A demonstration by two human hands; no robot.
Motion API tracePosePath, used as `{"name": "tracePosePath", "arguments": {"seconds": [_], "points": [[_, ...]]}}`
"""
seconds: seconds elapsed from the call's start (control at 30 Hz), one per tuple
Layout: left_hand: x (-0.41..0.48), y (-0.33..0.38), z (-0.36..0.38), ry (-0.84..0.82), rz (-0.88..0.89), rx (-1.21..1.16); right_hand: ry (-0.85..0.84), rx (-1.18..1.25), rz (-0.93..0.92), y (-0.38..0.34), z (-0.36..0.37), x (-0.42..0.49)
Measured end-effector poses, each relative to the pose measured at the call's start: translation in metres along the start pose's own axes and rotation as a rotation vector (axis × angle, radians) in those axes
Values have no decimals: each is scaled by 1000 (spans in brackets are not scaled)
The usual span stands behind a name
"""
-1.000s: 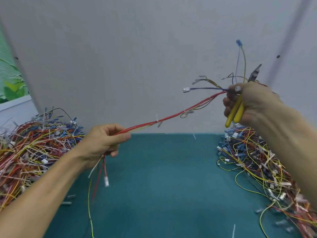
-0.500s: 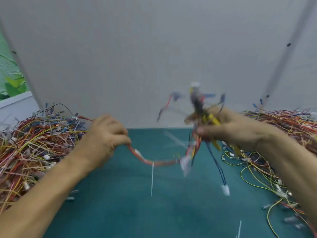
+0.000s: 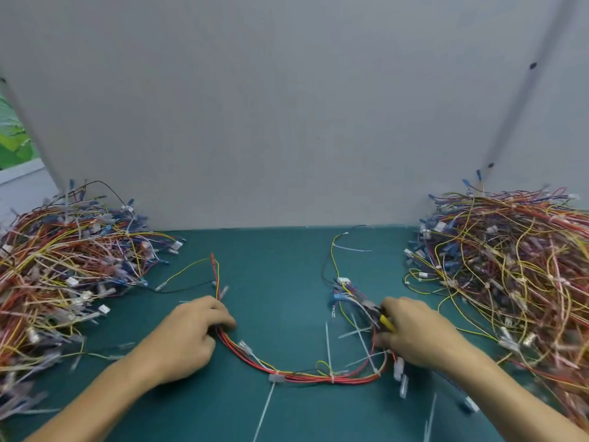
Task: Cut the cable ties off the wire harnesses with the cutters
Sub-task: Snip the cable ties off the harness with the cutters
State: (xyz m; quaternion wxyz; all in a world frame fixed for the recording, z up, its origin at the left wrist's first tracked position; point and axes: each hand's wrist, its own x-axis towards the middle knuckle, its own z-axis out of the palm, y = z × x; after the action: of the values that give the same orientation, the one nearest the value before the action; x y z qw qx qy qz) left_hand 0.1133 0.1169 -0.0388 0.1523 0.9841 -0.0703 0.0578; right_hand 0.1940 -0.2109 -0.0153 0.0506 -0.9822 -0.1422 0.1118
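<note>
Head view, near to far. At 7 o'clock the left hand lies knuckles-up on the green mat, fingers curled over one end of a red-and-yellow wire harness and gripping it. At 5 o'clock the right hand is closed round the yellow handles of the cutters, whose tip points toward 10 o'clock into the harness's other end; whether the blades are parted cannot be told. Between the hands, at 6 o'clock, the harness sags in a U flat on the mat. White cable ties are fastened along its lower curve, their tails sticking out, so no cut on this harness appears to have been made.

Farther off, toward 1 o'clock, a loose tie strip lies on the mat beside a stray yellow wire. At 9 o'clock a left pile and at 3 o'clock a right pile of harnesses flank the work area; which holds the finished ones cannot be told. Judging by their bulk, much of the task probably remains. A grey partition closes the scene at 12 o'clock.
</note>
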Motion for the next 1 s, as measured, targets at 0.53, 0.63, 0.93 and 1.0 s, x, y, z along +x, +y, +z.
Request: {"name": "tracePosePath", "arguments": {"seconds": [0.53,0.63,0.93,1.0], "points": [[35,9,-22,-11,-885,-304,10,556,206,-3,-20,24],[36,9,-10,43,-847,-292,-46,594,236,-8,-13,31],[17,9,13,413,-716,-1299,89,1561,466,11,4,19],[16,8,15,424,-696,-1311,96,1580,472,12,5,20]]}}
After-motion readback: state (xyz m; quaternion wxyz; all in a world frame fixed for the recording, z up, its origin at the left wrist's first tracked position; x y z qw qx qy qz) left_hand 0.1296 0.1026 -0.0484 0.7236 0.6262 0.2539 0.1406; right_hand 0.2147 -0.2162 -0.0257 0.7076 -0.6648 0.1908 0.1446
